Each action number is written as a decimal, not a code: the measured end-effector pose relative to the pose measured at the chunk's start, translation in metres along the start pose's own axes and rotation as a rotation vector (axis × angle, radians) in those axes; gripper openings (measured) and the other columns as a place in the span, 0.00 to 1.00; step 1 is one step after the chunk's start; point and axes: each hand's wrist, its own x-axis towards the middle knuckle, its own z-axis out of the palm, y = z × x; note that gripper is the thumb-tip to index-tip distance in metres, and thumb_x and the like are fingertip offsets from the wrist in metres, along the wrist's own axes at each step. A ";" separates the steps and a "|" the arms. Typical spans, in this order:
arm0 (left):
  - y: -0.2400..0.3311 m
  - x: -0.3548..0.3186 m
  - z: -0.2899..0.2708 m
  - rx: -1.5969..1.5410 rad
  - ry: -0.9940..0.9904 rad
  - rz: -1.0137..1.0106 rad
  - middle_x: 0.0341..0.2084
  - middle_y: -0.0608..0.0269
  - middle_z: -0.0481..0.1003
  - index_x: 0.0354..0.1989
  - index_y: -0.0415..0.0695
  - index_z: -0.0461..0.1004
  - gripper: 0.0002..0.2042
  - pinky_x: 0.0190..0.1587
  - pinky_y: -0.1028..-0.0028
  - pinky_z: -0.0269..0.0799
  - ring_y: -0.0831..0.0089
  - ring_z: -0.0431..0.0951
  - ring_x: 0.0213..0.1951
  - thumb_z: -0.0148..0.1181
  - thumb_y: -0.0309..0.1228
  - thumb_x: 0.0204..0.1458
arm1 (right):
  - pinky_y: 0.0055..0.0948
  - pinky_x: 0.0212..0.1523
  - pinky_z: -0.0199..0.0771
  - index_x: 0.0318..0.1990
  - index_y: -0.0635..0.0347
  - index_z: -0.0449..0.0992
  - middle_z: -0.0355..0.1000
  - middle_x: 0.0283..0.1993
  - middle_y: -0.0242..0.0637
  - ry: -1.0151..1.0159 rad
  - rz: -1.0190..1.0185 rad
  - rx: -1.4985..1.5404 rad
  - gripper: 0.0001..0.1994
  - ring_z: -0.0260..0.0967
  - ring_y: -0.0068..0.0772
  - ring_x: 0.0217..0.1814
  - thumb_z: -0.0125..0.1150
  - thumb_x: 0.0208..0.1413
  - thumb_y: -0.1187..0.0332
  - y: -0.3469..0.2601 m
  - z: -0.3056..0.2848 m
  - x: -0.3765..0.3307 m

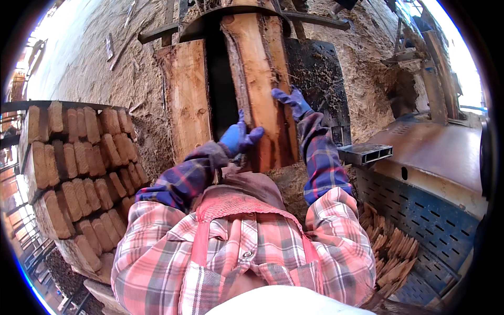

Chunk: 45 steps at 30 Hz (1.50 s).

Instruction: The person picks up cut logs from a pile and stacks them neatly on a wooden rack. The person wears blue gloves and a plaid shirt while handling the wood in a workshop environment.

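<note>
A long bark-edged wooden board [254, 68] lies lengthwise in front of me, its far end passing under a dark curved metal guard [236, 14]. Along its right side runs a narrower bark-edged piece [278, 52]; whether the two overlap or are separate I cannot tell. My left hand [239, 137], in a blue-purple glove, grips the board's near left edge, index finger pointing forward and thumb over the wood. Farther forward, my right hand [294, 102], gloved alike, holds the right edge with its fingertips on top. The undersides of both hands are hidden.
Another flat board [186, 100] lies left of a dark gap. To the left stands a stack of short wooden pieces [79, 157]. At right are a dark sawdust-strewn plate [317, 68], a rectangular metal tube [366, 153], a blue slotted metal panel [420, 210] and splintered wood strips [391, 252].
</note>
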 end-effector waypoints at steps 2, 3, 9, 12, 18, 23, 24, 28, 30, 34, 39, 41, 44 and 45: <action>0.016 -0.018 -0.011 -0.349 0.047 0.176 0.34 0.49 0.76 0.52 0.35 0.63 0.29 0.42 0.66 0.72 0.61 0.77 0.38 0.53 0.48 0.52 | 0.24 0.51 0.66 0.54 0.62 0.65 0.72 0.43 0.30 0.019 -0.145 0.113 0.29 0.67 0.23 0.46 0.70 0.45 0.66 0.036 -0.001 -0.008; 0.005 -0.017 -0.001 -0.395 0.094 0.181 0.37 0.54 0.75 0.54 0.36 0.62 0.28 0.44 0.70 0.71 0.70 0.74 0.39 0.55 0.46 0.51 | 0.24 0.51 0.66 0.54 0.63 0.66 0.72 0.43 0.30 0.000 -0.114 0.091 0.29 0.67 0.23 0.45 0.70 0.44 0.65 0.033 0.000 -0.013; 0.050 -0.044 0.071 -0.873 -0.188 0.149 0.54 0.55 0.64 0.63 0.40 0.50 0.38 0.56 0.69 0.60 0.68 0.65 0.53 0.62 0.45 0.48 | 0.27 0.46 0.72 0.54 0.65 0.64 0.73 0.42 0.37 -0.206 0.115 0.177 0.25 0.71 0.29 0.45 0.64 0.49 0.66 0.028 -0.075 -0.082; 0.040 -0.098 0.089 -1.019 -0.475 -0.239 0.51 0.57 0.66 0.61 0.43 0.53 0.34 0.57 0.65 0.60 0.60 0.67 0.50 0.56 0.50 0.51 | 0.26 0.47 0.72 0.58 0.67 0.56 0.70 0.47 0.43 -0.202 0.187 -0.087 0.32 0.70 0.32 0.48 0.65 0.47 0.68 0.057 -0.083 -0.166; 0.021 -0.119 0.169 -1.888 -0.823 -0.265 0.51 0.56 0.66 0.59 0.47 0.58 0.38 0.57 0.56 0.59 0.56 0.66 0.52 0.41 0.66 0.48 | 0.34 0.55 0.64 0.58 0.64 0.57 0.69 0.47 0.48 0.455 0.036 -0.589 0.46 0.65 0.46 0.53 0.77 0.31 0.57 0.115 -0.005 -0.426; 0.251 -0.226 0.230 -1.214 -0.852 -0.319 0.60 0.54 0.58 0.64 0.45 0.51 0.37 0.62 0.58 0.51 0.56 0.58 0.59 0.39 0.60 0.53 | 0.35 0.45 0.71 0.52 0.60 0.64 0.71 0.43 0.40 1.099 -0.205 -0.173 0.40 0.68 0.36 0.44 0.77 0.29 0.57 0.121 0.029 -0.601; 0.287 -0.242 0.252 -1.142 -1.141 -0.081 0.61 0.54 0.57 0.64 0.42 0.50 0.38 0.63 0.58 0.49 0.57 0.58 0.60 0.36 0.61 0.53 | 0.35 0.37 0.72 0.52 0.58 0.64 0.70 0.42 0.37 1.197 -0.406 0.028 0.34 0.67 0.34 0.40 0.73 0.37 0.58 0.136 0.023 -0.627; 0.414 -0.272 0.287 -0.941 -1.484 0.872 0.59 0.50 0.59 0.61 0.39 0.56 0.31 0.63 0.62 0.48 0.61 0.59 0.60 0.43 0.50 0.57 | 0.30 0.47 0.70 0.56 0.63 0.62 0.68 0.49 0.42 1.646 -0.402 -0.630 0.23 0.67 0.35 0.48 0.53 0.54 0.62 0.095 -0.063 -0.751; 0.415 -0.269 0.266 -0.680 -1.116 1.247 0.58 0.49 0.60 0.60 0.36 0.56 0.29 0.62 0.66 0.52 0.63 0.59 0.60 0.51 0.43 0.55 | 0.31 0.53 0.66 0.54 0.64 0.64 0.68 0.50 0.41 1.722 -0.474 -1.747 0.19 0.66 0.36 0.52 0.43 0.61 0.61 0.034 -0.103 -0.825; 0.306 -0.178 0.215 -0.641 -0.552 0.814 0.56 0.50 0.62 0.59 0.34 0.58 0.31 0.61 0.68 0.56 0.65 0.61 0.59 0.64 0.30 0.48 | 0.32 0.53 0.65 0.55 0.62 0.65 0.68 0.50 0.39 1.962 -0.607 -0.610 0.22 0.65 0.36 0.51 0.45 0.59 0.56 -0.044 -0.213 -0.821; 0.081 -0.057 0.040 -0.065 0.624 0.392 0.53 0.46 0.65 0.55 0.31 0.61 0.34 0.60 0.70 0.56 0.60 0.64 0.57 0.64 0.43 0.45 | 0.34 0.52 0.64 0.55 0.59 0.65 0.68 0.50 0.37 1.381 -0.547 -0.151 0.26 0.65 0.35 0.49 0.48 0.56 0.49 0.094 -0.150 -0.468; 0.057 -0.034 0.007 -0.107 0.550 0.184 0.52 0.44 0.66 0.54 0.29 0.61 0.37 0.58 0.71 0.58 0.59 0.65 0.55 0.66 0.44 0.42 | 0.34 0.52 0.63 0.55 0.58 0.66 0.68 0.50 0.36 0.897 -0.148 0.260 0.28 0.65 0.35 0.49 0.49 0.55 0.46 0.167 -0.062 -0.333; -0.059 0.043 -0.008 -0.441 0.697 0.032 0.43 0.47 0.72 0.49 0.28 0.66 0.36 0.47 0.68 0.68 0.60 0.73 0.43 0.70 0.44 0.38 | 0.35 0.52 0.62 0.56 0.57 0.66 0.68 0.50 0.34 0.334 0.204 0.898 0.30 0.65 0.35 0.48 0.50 0.54 0.42 0.163 0.045 -0.191; -0.027 0.038 -0.005 -0.360 0.520 -0.041 0.40 0.49 0.74 0.46 0.29 0.68 0.33 0.46 0.68 0.69 0.61 0.74 0.41 0.71 0.43 0.37 | 0.38 0.54 0.61 0.56 0.56 0.66 0.67 0.52 0.36 0.251 0.116 1.110 0.31 0.64 0.37 0.52 0.50 0.53 0.42 0.153 0.050 -0.180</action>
